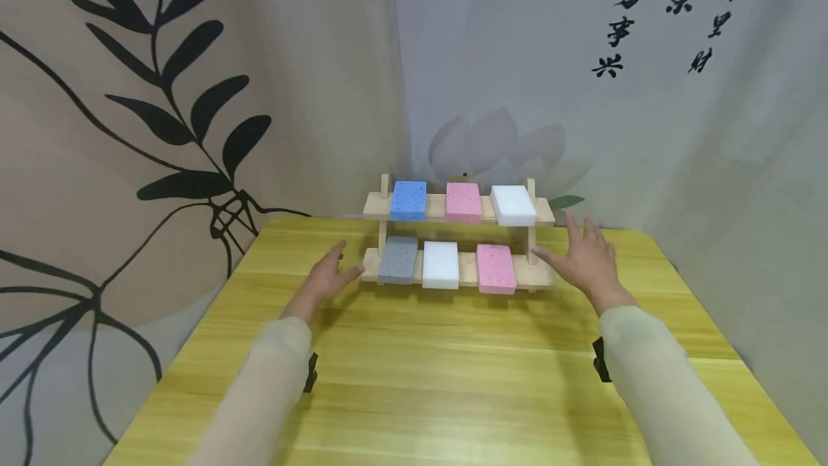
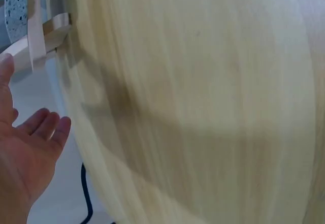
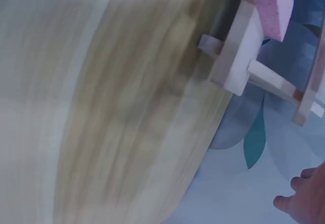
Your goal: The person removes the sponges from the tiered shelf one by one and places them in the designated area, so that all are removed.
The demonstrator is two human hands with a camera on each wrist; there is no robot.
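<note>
A two-tier wooden rack (image 1: 538,275) stands near the table's back edge, holding sponge-like blocks. Its upper tier carries a blue block (image 1: 409,201), a pink block (image 1: 463,203) and a white block (image 1: 514,205). On the lower tier lie a grey block (image 1: 397,260), another white block (image 1: 440,265) and another pink block (image 1: 496,269). My left hand (image 1: 323,279) is spread beside the rack's lower left end, its thumb close to the wood; whether they touch I cannot tell. To the right of the rack, my right hand (image 1: 587,259) has spread fingers and holds nothing.
The rack stands on a yellow wood-grain table (image 1: 440,372). Behind it hangs a pale cloth (image 1: 323,92) printed with dark leaves and black characters. A dark cable-like line (image 2: 86,196) shows past the table edge in the left wrist view.
</note>
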